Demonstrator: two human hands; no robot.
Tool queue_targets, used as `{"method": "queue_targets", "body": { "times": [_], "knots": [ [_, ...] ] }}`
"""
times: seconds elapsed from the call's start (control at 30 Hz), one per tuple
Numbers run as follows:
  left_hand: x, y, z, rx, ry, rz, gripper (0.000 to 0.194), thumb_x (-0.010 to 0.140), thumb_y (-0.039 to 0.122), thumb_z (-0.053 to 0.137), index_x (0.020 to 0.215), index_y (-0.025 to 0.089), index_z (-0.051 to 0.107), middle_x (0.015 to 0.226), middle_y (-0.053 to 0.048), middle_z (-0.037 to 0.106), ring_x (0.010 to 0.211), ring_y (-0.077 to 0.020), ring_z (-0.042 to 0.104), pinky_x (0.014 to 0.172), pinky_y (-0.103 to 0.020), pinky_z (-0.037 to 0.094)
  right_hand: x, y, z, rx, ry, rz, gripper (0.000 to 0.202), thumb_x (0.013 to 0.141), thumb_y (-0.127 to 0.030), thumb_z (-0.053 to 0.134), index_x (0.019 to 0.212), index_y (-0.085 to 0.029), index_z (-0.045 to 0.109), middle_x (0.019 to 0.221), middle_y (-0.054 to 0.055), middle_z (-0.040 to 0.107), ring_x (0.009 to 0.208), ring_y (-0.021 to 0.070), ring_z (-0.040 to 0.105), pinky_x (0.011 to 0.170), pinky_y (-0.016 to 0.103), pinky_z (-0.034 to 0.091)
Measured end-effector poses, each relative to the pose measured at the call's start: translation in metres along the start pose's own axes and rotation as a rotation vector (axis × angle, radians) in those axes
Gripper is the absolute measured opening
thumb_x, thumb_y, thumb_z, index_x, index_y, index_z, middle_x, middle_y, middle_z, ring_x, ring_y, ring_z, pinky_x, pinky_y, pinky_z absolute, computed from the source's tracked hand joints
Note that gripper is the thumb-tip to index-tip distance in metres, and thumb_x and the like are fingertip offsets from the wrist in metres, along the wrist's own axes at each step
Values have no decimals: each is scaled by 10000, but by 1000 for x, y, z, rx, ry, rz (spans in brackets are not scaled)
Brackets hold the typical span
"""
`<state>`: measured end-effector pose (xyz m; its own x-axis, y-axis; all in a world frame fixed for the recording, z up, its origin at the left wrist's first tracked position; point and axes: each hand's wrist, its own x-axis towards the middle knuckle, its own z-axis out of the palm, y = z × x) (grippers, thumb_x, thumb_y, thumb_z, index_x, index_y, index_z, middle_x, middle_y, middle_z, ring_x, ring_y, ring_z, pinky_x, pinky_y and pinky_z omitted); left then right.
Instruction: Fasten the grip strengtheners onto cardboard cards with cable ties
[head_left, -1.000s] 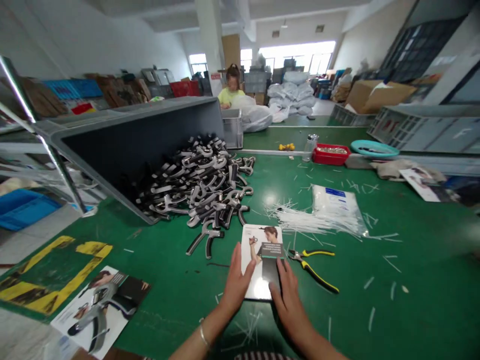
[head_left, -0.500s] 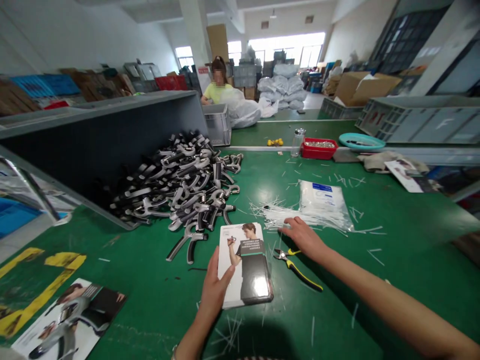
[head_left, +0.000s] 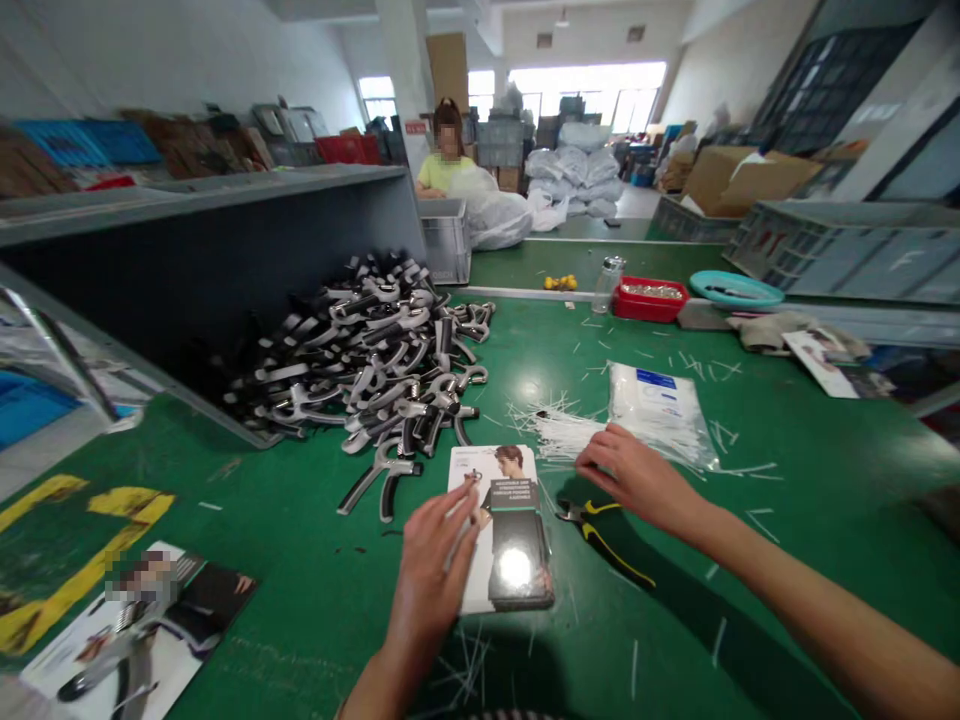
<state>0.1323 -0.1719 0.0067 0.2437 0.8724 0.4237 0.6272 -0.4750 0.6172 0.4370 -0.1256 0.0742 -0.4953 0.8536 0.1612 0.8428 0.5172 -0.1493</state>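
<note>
My left hand lies on the left side of a stack of printed cards, its fingers stretched out over the top card. My right hand is at the near edge of a pile of thin white cable ties. Its fingers are bent together, and what is between them, if anything, is hidden. Just below that hand lie diagonal cutters with yellow and black handles. To the left of the stack, a grey and black hand grip strengthener rests at the front of a large heap of the same kind.
A grey crate lies on its side behind the heap. At lower left, a grip strengthener sits on a card. A plastic bag of cable ties, a glass jar and a red tray stand farther back. A person sits beyond.
My left hand has shifted from gripping the stack's left edge to lying over the top card. My right hand stays by the cable ties, its fingers drawn closer together. The view has shifted slightly.
</note>
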Motion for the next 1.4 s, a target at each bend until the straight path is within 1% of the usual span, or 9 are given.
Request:
{"method": "queue_targets", "body": {
  "times": [0.17, 0.33, 0.43, 0.57, 0.77, 0.87, 1.0, 1.23, 1.4],
  "knots": [
    [12, 32, -11, 20, -117, 145, 152, 923, 226, 574, 1006, 217, 701, 907, -57, 717, 886, -203, 619, 856, -369, 425, 12, -73, 2, 371, -40, -171, 169, 962, -250, 529, 872, -194, 661, 863, 54, 644, 872, 199, 550, 847, 366, 428],
    [-2, 24, -19, -257, 67, -237, 164, 929, 249, 563, 822, 169, 658, 792, -33, 654, 772, -154, 590, 730, -260, 434, 19, -86, 17, 1211, -47, 194, 317, 887, -352, 632, 1177, -236, 577, 891, 17, 631, 700, 143, 589, 623, 278, 489],
    [-9, 25, -23, -381, -3, -311, 181, 907, 269, 591, 772, 166, 654, 754, -20, 633, 738, -142, 577, 698, -234, 436, 14, -105, 41, 1520, -111, 355, 294, 857, -419, 657, 1053, -208, 598, 749, -15, 612, 566, 115, 565, 527, 246, 468],
    [-12, 19, -17, -376, -166, -272, 205, 925, 302, 553, 829, 176, 683, 807, -37, 657, 795, -158, 596, 752, -256, 462, 4, -124, 64, 1522, -80, 477, 309, 812, -479, 693, 811, -180, 612, 595, -37, 574, 497, 100, 528, 507, 232, 441],
    [-13, -39, 15, -105, -20, -445, 613, 818, 419, 667, 1353, 153, 526, 1369, -173, 521, 1300, -319, 444, 1100, -504, 322, -2, -110, 79, 1568, 58, 590, 310, 811, -467, 709, 867, -179, 609, 669, -1, 654, 560, 124, 608, 566, 250, 497],
    [-12, -59, 21, -215, -58, -428, 443, 860, 378, 608, 1268, 207, 620, 1312, -118, 588, 1250, -283, 502, 1100, -479, 333, 0, -107, 82, 1633, 79, 579, 299, 825, -453, 703, 879, -176, 606, 709, 30, 693, 590, 143, 644, 608, 281, 538],
    [-12, -62, -1, -363, 75, -534, 413, 819, 364, 657, 1203, 215, 674, 1274, -89, 630, 1207, -273, 544, 1078, -423, 368, 9, -108, 74, 1632, 156, 553, 266, 860, -430, 676, 903, -177, 605, 785, 61, 729, 653, 159, 687, 645, 292, 559],
    [-9, -51, -53, -1013, -1, -853, 570, 792, 468, 691, 1265, 155, 632, 945, -80, 755, 698, -180, 674, 621, -248, 498, 46, -124, 93, 1555, 252, 360, 221, 893, -399, 644, 962, -212, 550, 901, 46, 706, 762, 197, 722, 677, 343, 603],
    [-5, -47, -33, -969, 148, -934, 464, 902, 462, 484, 1097, 106, 710, 850, -77, 756, 640, -157, 648, 596, -226, 513, 57, -143, 116, 1530, 318, 363, 211, 934, -412, 578, 973, -209, 538, 968, 63, 698, 767, 186, 720, 676, 342, 615]
  ]
}}
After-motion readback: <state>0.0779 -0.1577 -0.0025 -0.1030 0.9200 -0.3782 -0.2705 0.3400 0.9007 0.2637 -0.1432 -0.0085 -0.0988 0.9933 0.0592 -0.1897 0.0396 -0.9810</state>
